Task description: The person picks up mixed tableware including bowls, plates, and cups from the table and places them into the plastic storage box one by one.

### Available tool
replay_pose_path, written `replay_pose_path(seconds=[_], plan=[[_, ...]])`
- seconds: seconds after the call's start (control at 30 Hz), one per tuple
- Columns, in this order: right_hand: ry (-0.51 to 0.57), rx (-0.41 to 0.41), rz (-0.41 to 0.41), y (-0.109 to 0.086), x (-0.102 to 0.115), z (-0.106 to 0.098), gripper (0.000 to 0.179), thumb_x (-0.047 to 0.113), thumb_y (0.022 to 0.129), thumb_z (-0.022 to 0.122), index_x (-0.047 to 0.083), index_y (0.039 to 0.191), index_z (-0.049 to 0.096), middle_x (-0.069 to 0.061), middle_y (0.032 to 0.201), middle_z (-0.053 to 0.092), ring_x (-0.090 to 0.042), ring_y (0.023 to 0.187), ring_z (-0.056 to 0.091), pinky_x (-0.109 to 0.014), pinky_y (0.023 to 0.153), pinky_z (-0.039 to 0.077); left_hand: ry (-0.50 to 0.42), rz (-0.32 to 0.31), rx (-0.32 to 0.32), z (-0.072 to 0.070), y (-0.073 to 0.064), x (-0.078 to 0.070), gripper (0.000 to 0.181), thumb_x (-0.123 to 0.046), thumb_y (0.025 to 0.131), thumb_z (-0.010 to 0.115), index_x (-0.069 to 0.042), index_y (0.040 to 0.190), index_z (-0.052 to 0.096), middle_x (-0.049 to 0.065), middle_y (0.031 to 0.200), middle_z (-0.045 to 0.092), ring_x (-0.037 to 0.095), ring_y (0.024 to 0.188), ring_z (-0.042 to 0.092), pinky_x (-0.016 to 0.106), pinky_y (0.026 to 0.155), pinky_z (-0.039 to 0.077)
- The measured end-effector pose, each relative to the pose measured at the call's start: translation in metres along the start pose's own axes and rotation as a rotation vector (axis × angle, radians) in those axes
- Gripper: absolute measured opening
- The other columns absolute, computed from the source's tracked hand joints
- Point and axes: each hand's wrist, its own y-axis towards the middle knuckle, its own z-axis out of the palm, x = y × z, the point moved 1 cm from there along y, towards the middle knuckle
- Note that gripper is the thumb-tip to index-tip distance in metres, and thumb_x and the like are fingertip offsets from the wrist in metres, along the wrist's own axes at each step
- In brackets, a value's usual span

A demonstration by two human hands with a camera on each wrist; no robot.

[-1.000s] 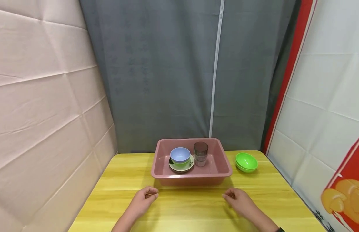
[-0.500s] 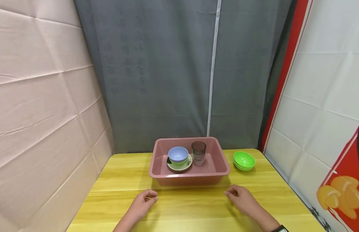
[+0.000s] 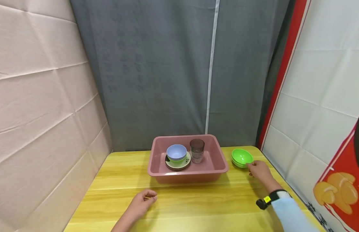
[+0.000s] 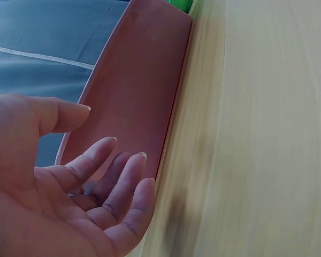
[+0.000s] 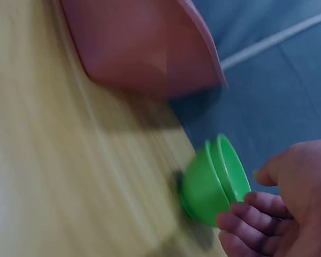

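Two nested green bowls (image 3: 242, 156) stand at the right of the table. My right hand (image 3: 259, 170) is at their near right rim, its fingertips right beside the green wall. In the right wrist view the thumb (image 5: 267, 172) stands apart from the bent fingers, with the bowls (image 5: 206, 187) just beyond. My left hand (image 3: 140, 204) hovers over the table in front of the pink basin (image 3: 188, 178), fingers loosely bent, holding nothing. Inside the basin a blue bowl (image 3: 176, 151) sits in a green bowl (image 3: 178, 163) on plates (image 3: 187, 159), next to stacked glasses (image 3: 197, 149).
The yellow wood-grain table (image 3: 191, 206) reaches back to a grey curtain (image 3: 156, 80). Pale cloth (image 3: 45, 112) hangs on the left side. A white panel (image 3: 321, 96) with red printing stands close along the right edge.
My right hand has moved from in front of the basin to the right and forward, up to the green bowls, bringing its watch and sleeve into view. The left hand stays nearly still.
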Motion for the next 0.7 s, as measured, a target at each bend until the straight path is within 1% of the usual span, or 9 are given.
replay_pose_path(seconds=[0.07,0.13,0.23,0.3,0.4,0.47,0.53,0.63,0.7], plan=[[-0.103,-0.044,-0.04,0.018,-0.003,-0.009,0.036,0.024,0.106,0.064,-0.008,0.092,0.071,-0.01,0.075,0.067,-0.023,0.07,0.062,-0.034,0.061,0.047,0.002,-0.006,0.012,0.0,-0.001,0.0,0.026,-0.021,0.108,0.072,0.0,0.123,0.073,0.005,0.115,0.074,0.019,0.098,0.065,0.034,0.078,0.057],[-0.19,-0.064,-0.083,0.032,-0.006,-0.013,0.037,0.022,0.104,0.066,-0.002,0.076,0.066,-0.004,0.067,0.057,-0.023,0.066,0.054,-0.034,0.061,0.042,0.008,-0.018,0.029,0.0,-0.001,0.001,0.027,-0.022,0.108,0.072,0.0,0.123,0.073,0.004,0.115,0.073,0.019,0.099,0.064,0.035,0.079,0.056],[-0.254,-0.051,-0.075,0.048,-0.012,-0.016,0.042,0.02,0.102,0.069,0.005,0.065,0.057,-0.001,0.064,0.046,-0.024,0.065,0.048,-0.037,0.063,0.04,0.014,-0.036,0.057,-0.001,-0.003,0.003,0.028,-0.024,0.109,0.071,-0.001,0.124,0.073,0.003,0.115,0.073,0.019,0.099,0.064,0.037,0.079,0.056],[-0.276,-0.032,-0.037,0.056,-0.015,-0.016,0.042,0.021,0.102,0.071,0.004,0.066,0.057,-0.003,0.065,0.047,-0.026,0.066,0.049,-0.04,0.065,0.044,0.015,-0.044,0.066,-0.001,-0.004,0.004,0.028,-0.025,0.109,0.071,-0.001,0.124,0.073,0.003,0.115,0.072,0.019,0.1,0.065,0.037,0.079,0.056],[-0.287,-0.031,0.008,0.066,-0.019,-0.014,0.036,0.021,0.101,0.073,-0.003,0.075,0.066,-0.008,0.07,0.055,-0.029,0.072,0.054,-0.047,0.072,0.052,0.014,-0.046,0.056,-0.002,-0.004,0.006,0.028,-0.026,0.109,0.071,-0.002,0.124,0.073,0.002,0.115,0.073,0.018,0.099,0.065,0.037,0.079,0.056],[-0.301,-0.037,0.0,0.072,-0.022,-0.012,0.032,0.018,0.099,0.073,-0.007,0.081,0.069,-0.011,0.073,0.06,-0.032,0.074,0.057,-0.053,0.076,0.055,0.011,-0.049,0.046,-0.003,-0.003,0.006,0.027,-0.025,0.109,0.071,-0.002,0.124,0.074,0.002,0.114,0.073,0.018,0.099,0.065,0.036,0.079,0.055],[-0.312,-0.048,-0.016,0.075,-0.023,-0.011,0.027,0.014,0.096,0.072,-0.009,0.081,0.07,-0.013,0.074,0.062,-0.033,0.074,0.058,-0.055,0.078,0.056,0.001,-0.059,0.045,-0.004,-0.003,0.006,0.027,-0.025,0.109,0.072,-0.002,0.124,0.074,0.002,0.114,0.073,0.019,0.098,0.064,0.036,0.079,0.055],[-0.324,-0.067,-0.019,0.078,-0.024,-0.01,0.022,0.008,0.094,0.07,-0.009,0.079,0.07,-0.014,0.073,0.062,-0.034,0.073,0.058,-0.055,0.076,0.056,-0.015,-0.068,0.051,-0.005,-0.005,0.007,0.028,-0.026,0.109,0.071,-0.002,0.124,0.073,0.002,0.114,0.073,0.019,0.098,0.064,0.036,0.078,0.055],[-0.324,-0.067,-0.013,0.079,-0.022,-0.008,0.022,0.007,0.095,0.069,-0.01,0.081,0.07,-0.016,0.074,0.063,-0.035,0.074,0.058,-0.054,0.075,0.056,-0.02,-0.072,0.053,-0.006,-0.007,0.008,0.029,-0.026,0.11,0.071,-0.001,0.125,0.073,0.002,0.113,0.073,0.02,0.098,0.064,0.035,0.078,0.054]])
